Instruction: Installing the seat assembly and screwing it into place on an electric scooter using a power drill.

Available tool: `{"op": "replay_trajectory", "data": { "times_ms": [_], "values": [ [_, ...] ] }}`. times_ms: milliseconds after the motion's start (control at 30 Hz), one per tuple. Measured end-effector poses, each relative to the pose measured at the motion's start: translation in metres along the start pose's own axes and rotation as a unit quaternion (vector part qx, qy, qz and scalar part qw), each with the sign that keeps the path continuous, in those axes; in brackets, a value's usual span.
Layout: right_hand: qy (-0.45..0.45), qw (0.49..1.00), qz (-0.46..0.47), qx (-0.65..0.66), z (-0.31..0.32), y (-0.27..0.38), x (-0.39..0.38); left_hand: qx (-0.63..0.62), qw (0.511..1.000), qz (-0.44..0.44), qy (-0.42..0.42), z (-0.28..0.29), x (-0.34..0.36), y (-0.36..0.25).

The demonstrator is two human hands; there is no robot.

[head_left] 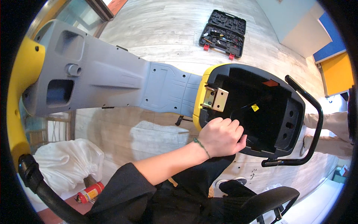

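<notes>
My left hand [222, 137], with a green bead bracelet at the wrist, is closed over the near rim of an open black compartment [257, 123]. Its back faces up, and whatever the fingers hold is hidden. The compartment has a yellow outer edge and sits at the right end of a grey and yellow ride-on machine [115, 82]. Beyond my hand, a metal hinge bracket [216, 99] is fixed at the compartment's left side. Inside, a dark cable carries a yellow warning tag [255, 107]. My right hand does not show.
An open black tool case [225, 34] lies on the far floor. A bent black tube [320, 119] rounds the compartment's right end; another person's legs [330, 132] are beyond it. Small screws [253, 173] lie on the floor. A red fire extinguisher [89, 192] and white cloth [67, 160] are at left.
</notes>
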State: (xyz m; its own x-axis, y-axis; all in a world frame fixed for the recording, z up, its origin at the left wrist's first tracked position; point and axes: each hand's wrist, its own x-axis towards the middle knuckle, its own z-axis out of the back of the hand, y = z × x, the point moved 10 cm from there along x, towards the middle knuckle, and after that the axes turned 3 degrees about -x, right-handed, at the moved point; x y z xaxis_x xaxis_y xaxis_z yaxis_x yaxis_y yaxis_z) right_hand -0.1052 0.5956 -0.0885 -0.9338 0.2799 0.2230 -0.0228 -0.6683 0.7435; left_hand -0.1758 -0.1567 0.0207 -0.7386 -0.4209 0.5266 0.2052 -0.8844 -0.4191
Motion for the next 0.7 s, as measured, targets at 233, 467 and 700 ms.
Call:
{"op": "replay_trajectory", "data": {
  "times_ms": [233, 467, 700],
  "values": [
    [-0.052, 0.999, 0.002, -0.005, -0.002, 0.031, -0.018, -0.012, 1.000, -0.014, -0.008, 0.005, -0.004, -0.002],
    [-0.009, 0.987, -0.076, 0.139, 0.014, -0.066, -0.022, 0.003, 1.000, -0.018, -0.010, 0.006, -0.004, -0.005],
    [-0.258, 0.839, -0.347, 0.332, 0.009, -0.158, -0.052, 0.013, 0.999, -0.024, -0.019, 0.010, -0.004, -0.008]
  ]
}}
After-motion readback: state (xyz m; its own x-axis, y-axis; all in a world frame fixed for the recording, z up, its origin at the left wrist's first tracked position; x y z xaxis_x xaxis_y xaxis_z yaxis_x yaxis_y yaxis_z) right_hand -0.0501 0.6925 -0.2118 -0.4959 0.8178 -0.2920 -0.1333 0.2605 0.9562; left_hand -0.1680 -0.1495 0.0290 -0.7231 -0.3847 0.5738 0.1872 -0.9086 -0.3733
